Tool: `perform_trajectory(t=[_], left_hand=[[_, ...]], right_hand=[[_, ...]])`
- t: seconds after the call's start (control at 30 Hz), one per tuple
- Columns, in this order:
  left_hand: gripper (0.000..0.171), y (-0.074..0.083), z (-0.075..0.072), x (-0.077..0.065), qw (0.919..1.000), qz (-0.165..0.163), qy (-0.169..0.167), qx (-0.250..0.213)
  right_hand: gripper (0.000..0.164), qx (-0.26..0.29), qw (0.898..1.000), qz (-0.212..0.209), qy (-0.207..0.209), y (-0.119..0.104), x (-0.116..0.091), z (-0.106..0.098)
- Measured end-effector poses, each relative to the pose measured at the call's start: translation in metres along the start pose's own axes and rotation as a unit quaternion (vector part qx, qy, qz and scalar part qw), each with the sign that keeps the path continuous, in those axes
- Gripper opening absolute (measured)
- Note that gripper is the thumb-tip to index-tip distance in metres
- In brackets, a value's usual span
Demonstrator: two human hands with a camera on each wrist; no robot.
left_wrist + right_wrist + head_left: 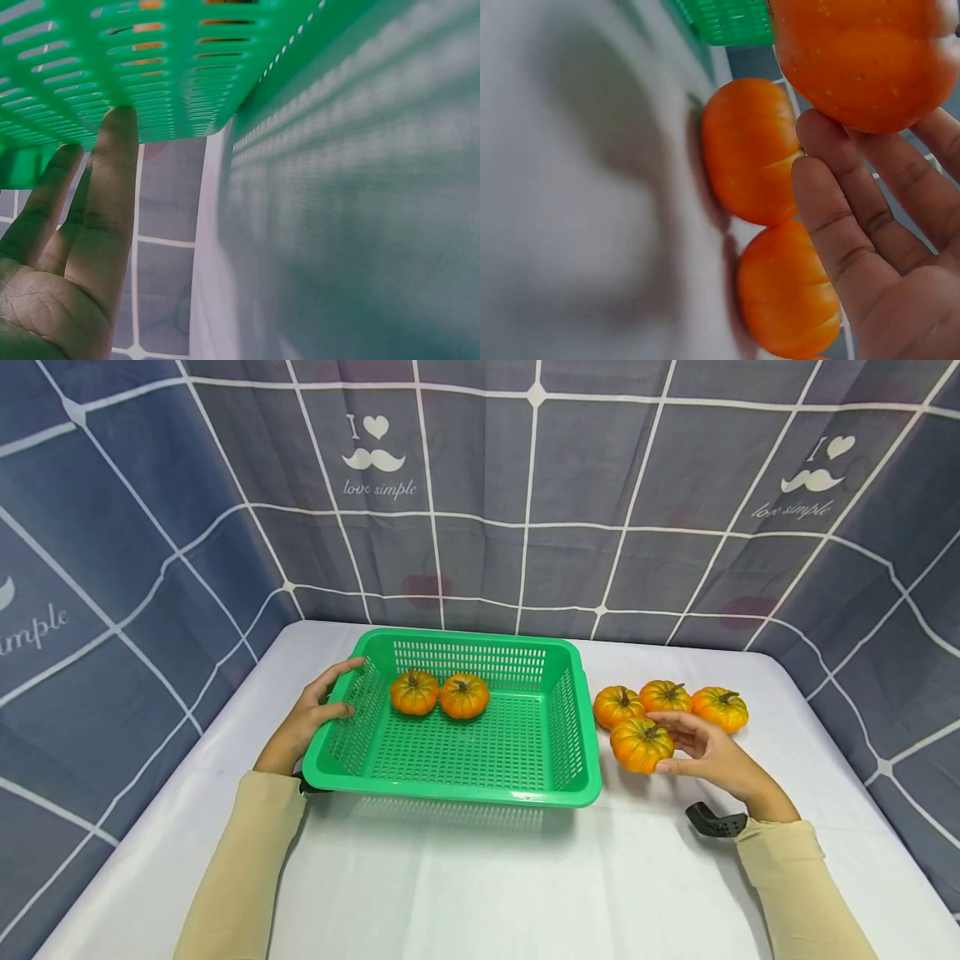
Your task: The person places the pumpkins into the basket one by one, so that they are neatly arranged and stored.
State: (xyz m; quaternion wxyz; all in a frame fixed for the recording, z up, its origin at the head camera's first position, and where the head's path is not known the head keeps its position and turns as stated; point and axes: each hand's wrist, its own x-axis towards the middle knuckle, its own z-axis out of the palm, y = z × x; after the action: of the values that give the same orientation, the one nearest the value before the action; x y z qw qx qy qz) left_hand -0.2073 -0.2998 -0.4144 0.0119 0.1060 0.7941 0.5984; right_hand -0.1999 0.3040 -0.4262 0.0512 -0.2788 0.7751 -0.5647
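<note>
A green plastic basket [457, 795] with slotted walls has two small orange pumpkins inside, a left one [414, 692] and a right one [464, 697]. My left hand [311, 714] holds the basket's left side, thumb over the rim; in the left wrist view, fingers [112, 172] lie against the outside of the slotted wall. To the right of the basket, my right hand [708, 756] pinches a small pumpkin [639, 746] between thumb and fingers. The right wrist view shows this pumpkin [870, 60] raised above the white cloth, its underside resting at the fingertips.
Three more pumpkins sit behind the held one: a left one [617, 706], a middle one [666, 695] and a right one [720, 708]. White cloth [480, 885] covers the table. Grey checked curtains [480, 460] stand at the back and both sides.
</note>
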Motion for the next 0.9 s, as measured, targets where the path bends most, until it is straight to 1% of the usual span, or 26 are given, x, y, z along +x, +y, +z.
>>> perform_trajectory(t=[0.23,0.37,0.5,0.6,0.73,0.9], left_hand=[[0.082,-0.001,0.0,0.0,1.0,-0.004,0.001,0.005],[0.082,0.0,-0.001,-0.001,1.0,-0.006,0.001,0.005],[0.082,0.0,-0.001,-0.001,1.0,-0.004,0.002,0.007],[0.082,-0.001,0.0,0.0,1.0,-0.002,0.002,0.007],[0.084,0.0,0.0,0.0,1.0,-0.002,0.0,0.003],[0.084,0.001,0.0,-0.001,1.0,-0.004,-0.001,0.002]], right_hand=[[0.066,-0.006,1.0,-0.028,-0.005,-0.015,0.003,0.0],[0.069,-0.029,0.998,-0.047,-0.007,-0.023,0.007,0.001],[0.071,-0.036,0.997,-0.064,-0.003,-0.031,0.012,0.003],[0.071,-0.035,0.997,-0.069,0.002,-0.037,0.017,0.005],[0.074,-0.055,0.996,-0.072,0.005,-0.044,0.023,0.009],[0.072,-0.075,0.995,-0.073,-0.005,-0.052,0.031,0.013]])
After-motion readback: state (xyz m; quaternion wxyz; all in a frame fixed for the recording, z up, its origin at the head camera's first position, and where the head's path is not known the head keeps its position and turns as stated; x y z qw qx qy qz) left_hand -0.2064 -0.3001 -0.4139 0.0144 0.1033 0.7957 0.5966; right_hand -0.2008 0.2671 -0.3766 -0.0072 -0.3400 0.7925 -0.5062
